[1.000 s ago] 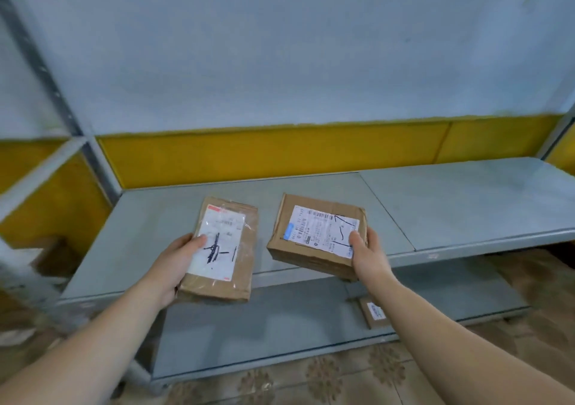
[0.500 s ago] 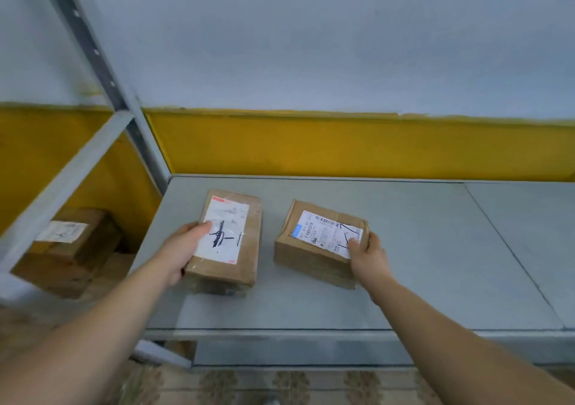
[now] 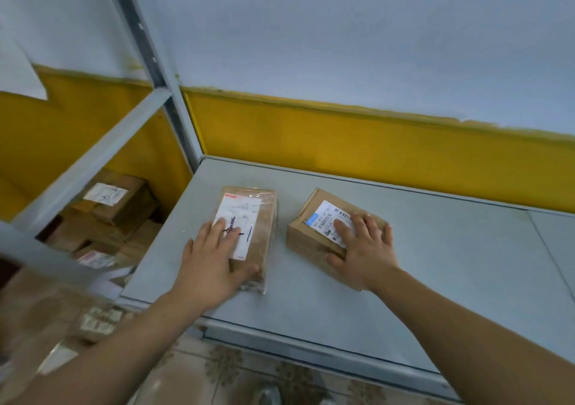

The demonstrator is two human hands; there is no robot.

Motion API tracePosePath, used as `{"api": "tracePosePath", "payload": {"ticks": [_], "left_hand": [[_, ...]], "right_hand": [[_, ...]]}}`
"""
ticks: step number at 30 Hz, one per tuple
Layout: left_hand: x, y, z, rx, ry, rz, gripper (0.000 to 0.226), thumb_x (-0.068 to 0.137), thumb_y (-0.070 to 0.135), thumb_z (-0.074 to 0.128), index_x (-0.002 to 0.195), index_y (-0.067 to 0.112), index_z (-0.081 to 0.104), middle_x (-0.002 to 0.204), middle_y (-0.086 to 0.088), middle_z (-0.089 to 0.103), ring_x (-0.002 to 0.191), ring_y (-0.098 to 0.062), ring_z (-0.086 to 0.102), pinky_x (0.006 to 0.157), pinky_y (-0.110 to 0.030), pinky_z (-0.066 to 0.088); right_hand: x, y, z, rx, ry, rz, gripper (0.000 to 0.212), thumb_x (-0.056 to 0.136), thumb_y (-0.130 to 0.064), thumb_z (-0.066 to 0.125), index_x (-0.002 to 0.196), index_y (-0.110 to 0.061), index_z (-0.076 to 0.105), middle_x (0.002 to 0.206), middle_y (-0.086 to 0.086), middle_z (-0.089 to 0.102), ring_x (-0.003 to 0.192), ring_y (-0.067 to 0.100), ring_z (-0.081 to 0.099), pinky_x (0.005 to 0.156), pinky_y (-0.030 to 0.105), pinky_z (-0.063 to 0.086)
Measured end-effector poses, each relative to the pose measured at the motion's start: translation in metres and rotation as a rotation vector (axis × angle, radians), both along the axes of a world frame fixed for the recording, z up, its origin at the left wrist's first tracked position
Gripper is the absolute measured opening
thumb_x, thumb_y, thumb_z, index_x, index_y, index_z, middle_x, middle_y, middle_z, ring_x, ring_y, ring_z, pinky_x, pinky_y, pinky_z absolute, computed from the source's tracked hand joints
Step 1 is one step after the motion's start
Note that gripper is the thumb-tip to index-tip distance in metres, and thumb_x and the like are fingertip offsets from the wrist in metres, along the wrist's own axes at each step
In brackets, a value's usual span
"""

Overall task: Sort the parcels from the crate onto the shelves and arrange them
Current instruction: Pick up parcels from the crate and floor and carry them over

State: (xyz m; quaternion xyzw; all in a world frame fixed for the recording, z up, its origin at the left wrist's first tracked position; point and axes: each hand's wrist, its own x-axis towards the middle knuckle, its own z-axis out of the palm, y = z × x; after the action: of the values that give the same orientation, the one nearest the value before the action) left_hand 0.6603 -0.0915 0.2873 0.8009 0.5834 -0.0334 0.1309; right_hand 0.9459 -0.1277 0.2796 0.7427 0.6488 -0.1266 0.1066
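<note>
Head view: I saw L hand (image 3: 211,261) flat on the wrapped parcel (image 3: 263,214), R hand (image 3: 365,249) spread flat on the box parcel (image 3: 303,233). Both parcels lay on the shelf (image 3: 451,274), apart. Risk, imo: a hard push could slide the slick wrap off the shelf's left edge.

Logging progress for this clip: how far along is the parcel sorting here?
Done: flat parcel and box lie side by side, apart, on the shelf. In hand: left hand presses flat on the parcel, right hand on the box, seemingly squaring them up. Left: the crate is out of view, so remaining parcels cannot be counted.
</note>
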Motion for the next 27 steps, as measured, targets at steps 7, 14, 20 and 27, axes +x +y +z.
{"api": "tracePosePath", "payload": {"ticks": [7, 14, 20, 27], "left_hand": [[0.013, 0.007, 0.004, -0.039, 0.130, 0.001, 0.112, 0.058, 0.087, -0.004, 0.154, 0.030, 0.004, 0.163, 0.001, -0.007, 0.148, -0.032, -0.007, 0.117, -0.054, 0.013], [0.044, 0.069, 0.027, -0.174, 0.070, 0.121, 0.099, 0.080, 0.084, 0.027, 0.155, 0.024, 0.004, 0.162, -0.004, 0.000, 0.142, -0.037, 0.020, 0.109, -0.049, 0.032], [0.013, 0.105, 0.041, -0.162, 0.323, -0.405, 0.105, 0.074, 0.079, 0.053, 0.154, 0.032, 0.003, 0.161, 0.000, 0.001, 0.146, -0.029, -0.001, 0.118, -0.048, 0.015], [0.010, 0.131, 0.009, -0.041, 0.214, -0.300, 0.104, 0.066, 0.094, 0.019, 0.151, 0.042, -0.008, 0.163, 0.001, -0.008, 0.149, -0.033, -0.006, 0.118, -0.053, -0.002]], "right_hand": [[-0.001, 0.012, -0.001, -0.008, 0.032, 0.005, 0.078, 0.095, -0.070, 0.029, 0.158, -0.034, 0.003, 0.166, 0.005, -0.008, 0.152, 0.031, -0.014, 0.119, 0.055, -0.010], [-0.011, 0.028, 0.000, 0.014, 0.059, -0.171, 0.079, 0.091, -0.075, 0.026, 0.157, -0.035, 0.009, 0.166, 0.004, -0.001, 0.152, 0.032, -0.008, 0.119, 0.057, -0.004], [-0.010, 0.044, 0.010, 0.024, 0.048, -0.227, 0.086, 0.084, -0.083, 0.028, 0.156, -0.037, 0.016, 0.166, 0.002, 0.003, 0.152, 0.036, -0.003, 0.120, 0.056, 0.002], [-0.013, 0.049, 0.009, 0.013, 0.042, -0.423, 0.087, 0.084, -0.084, 0.025, 0.156, -0.036, 0.013, 0.166, 0.004, 0.005, 0.150, 0.038, 0.004, 0.119, 0.053, 0.009]]}}
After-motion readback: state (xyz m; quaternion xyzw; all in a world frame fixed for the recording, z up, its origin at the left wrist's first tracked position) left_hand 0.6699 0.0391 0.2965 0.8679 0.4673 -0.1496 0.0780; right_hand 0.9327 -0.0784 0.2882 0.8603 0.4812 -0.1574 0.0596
